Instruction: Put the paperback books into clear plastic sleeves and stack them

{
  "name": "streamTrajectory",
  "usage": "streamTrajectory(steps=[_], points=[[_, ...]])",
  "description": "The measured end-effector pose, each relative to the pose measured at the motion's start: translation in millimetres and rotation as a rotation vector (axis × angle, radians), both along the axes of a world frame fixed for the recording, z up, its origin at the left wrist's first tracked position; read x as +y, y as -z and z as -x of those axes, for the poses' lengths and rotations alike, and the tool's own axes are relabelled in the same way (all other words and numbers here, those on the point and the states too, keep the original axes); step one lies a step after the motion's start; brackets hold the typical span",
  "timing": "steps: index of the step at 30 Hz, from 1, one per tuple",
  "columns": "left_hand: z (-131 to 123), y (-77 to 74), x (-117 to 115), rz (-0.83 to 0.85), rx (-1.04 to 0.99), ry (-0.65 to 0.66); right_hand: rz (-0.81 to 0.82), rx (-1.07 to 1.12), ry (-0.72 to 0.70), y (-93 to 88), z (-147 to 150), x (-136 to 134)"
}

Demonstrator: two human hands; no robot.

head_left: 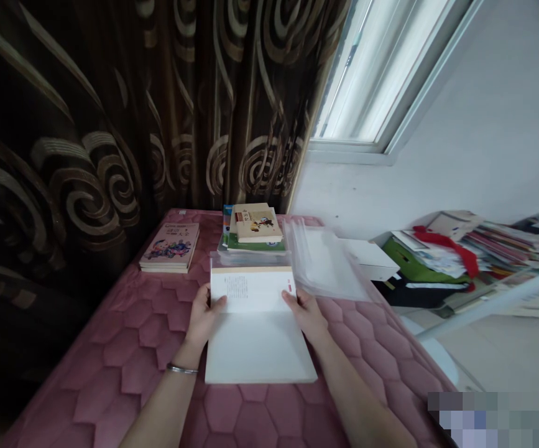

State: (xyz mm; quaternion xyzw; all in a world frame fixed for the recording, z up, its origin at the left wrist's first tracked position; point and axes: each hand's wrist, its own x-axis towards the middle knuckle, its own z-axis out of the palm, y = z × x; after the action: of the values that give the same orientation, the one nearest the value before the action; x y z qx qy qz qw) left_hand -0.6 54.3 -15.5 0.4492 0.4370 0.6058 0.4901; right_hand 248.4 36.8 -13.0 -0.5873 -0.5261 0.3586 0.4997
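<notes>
A white book (255, 323) lies on the pink quilted surface (124, 348) in front of me. Its far end sits inside a clear plastic sleeve (250, 260). My left hand (202, 316) grips the book's left edge, thumb on top. My right hand (307, 314) grips its right edge the same way. A bracelet circles my left wrist.
Behind the book stands a stack of books (253, 229); another book stack (171, 247) lies at the far left. Clear plastic sleeves (327, 261) spread to the right. A dark patterned curtain (110, 124), a window (376, 74) and a cluttered pile of books (474, 249) surround the area.
</notes>
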Motion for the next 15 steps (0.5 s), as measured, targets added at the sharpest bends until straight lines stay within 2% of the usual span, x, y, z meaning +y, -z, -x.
streamTrajectory(steps=[4,9,15], points=[[0,1.9,2,-0.009,0.012,-0.022,0.001,0.066,-0.037,-5.0,0,-3],[0,-0.3,2,0.014,0.028,-0.023,-0.017,-0.012,-0.029,5.1,-4,2],[-1,-4.0,-3,0.024,0.015,-0.008,-0.007,-0.132,0.062,8.1,-2,3]])
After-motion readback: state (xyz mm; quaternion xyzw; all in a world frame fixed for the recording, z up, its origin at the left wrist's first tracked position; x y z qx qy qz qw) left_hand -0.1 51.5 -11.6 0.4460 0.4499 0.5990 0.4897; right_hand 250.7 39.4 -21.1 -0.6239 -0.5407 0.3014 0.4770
